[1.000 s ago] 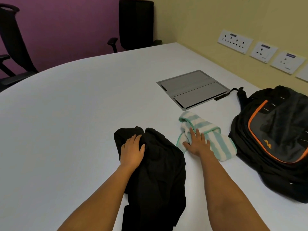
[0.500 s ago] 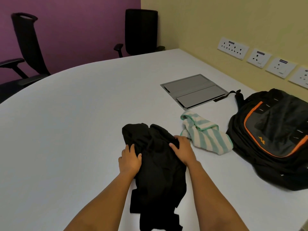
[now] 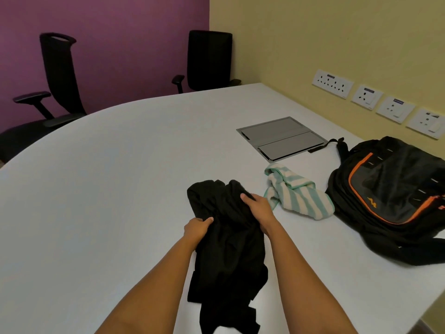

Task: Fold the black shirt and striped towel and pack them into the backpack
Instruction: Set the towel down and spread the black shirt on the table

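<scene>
The crumpled black shirt (image 3: pixel 226 239) is gripped at both sides by the left hand (image 3: pixel 196 229) and right hand (image 3: pixel 258 209), its long axis running six to twelve o'clock. The striped towel (image 3: pixel 297 192) lies at two o'clock, beside the backpack (image 3: pixel 390 196).

Shirt (image 3: pixel 226 242) lower centre on table (image 3: pixel 108 189), hands on it; towel (image 3: pixel 298 196) just right of shirt; backpack (image 3: pixel 395 196) at right edge beside towel; floor-box panel (image 3: pixel 281 138) behind towel; chairs (image 3: pixel 207 61) upper left.
</scene>
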{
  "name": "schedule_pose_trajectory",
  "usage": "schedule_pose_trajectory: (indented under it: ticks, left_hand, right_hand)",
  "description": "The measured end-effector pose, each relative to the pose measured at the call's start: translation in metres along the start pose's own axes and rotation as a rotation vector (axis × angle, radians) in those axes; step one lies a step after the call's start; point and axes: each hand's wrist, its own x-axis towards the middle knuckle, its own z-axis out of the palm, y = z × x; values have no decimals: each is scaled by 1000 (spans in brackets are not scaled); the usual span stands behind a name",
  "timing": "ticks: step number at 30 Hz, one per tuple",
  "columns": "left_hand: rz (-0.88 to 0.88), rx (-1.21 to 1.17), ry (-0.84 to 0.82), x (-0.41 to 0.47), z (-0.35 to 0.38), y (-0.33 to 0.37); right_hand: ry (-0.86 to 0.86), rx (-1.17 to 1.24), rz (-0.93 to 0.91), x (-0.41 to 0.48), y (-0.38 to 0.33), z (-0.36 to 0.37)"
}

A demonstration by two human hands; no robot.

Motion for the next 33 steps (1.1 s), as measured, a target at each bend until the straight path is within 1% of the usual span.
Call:
schedule_pose_trajectory:
  ticks: [2, 4, 7, 9, 10, 11, 12, 14, 15, 17, 20, 22, 25, 27, 29, 30, 31, 33]
  left_hand:
    - [64, -32, 0, -10, -3, 12]
    - [174, -107, 67, -19, -6, 30]
    - [438, -293, 230, -40, -15, 62]
    - [656, -305, 296, -51, -27, 79]
    - [763, -254, 283, -54, -34, 86]
    - [851, -184, 226, -56, -43, 92]
    - [907, -104, 134, -58, -52, 97]
    - [927, 37, -55, -60, -70, 105]
    - [903, 95, -111, -62, -78, 108]
    - [833, 210, -151, -63, -90, 113]
    - [781, 331, -145, -65, -100, 117]
    - [776, 308, -171, -67, -102, 117]
    - [797, 158, -241, -70, -104, 115]
    - [841, -13, -209, -74, -108, 114]
    - [872, -221, -135, -77, -114, 118]
    - [887, -272, -106, -78, -117, 120]
    - [905, -250, -89, -80, -120, 124]
    - [923, -56, -98, -82, -123, 128]
  right_hand:
    - [-44, 74, -74, -6, -24, 3]
    - [-105, 44, -156, -12, -49, 7]
    - [-169, -88, -281, -20, -80, 10]
    - [-214, -204, -346, -25, -96, 9]
    - [-241, -246, -368, -29, -104, 7]
    - [-265, -264, -384, -33, -111, 6]
    - [-282, -269, -399, -38, -117, 4]
    - [-292, -271, -438, -47, -129, 0]
    - [-292, -273, -454, -51, -134, -2]
    - [-285, -276, -472, -58, -144, -7]
    - [-258, -220, -493, -70, -160, -14]
    - [-243, -154, -514, -76, -172, -18]
    - [-233, -50, -547, -82, -186, -24]
    - [-201, 20, -569, -82, -192, -28]
    - [-130, 40, -595, -78, -196, -33]
    - [-88, 53, -607, -76, -196, -35]
    - [-48, 78, -618, -74, -197, -36]
    - [11, 158, -647, -71, -200, -36]
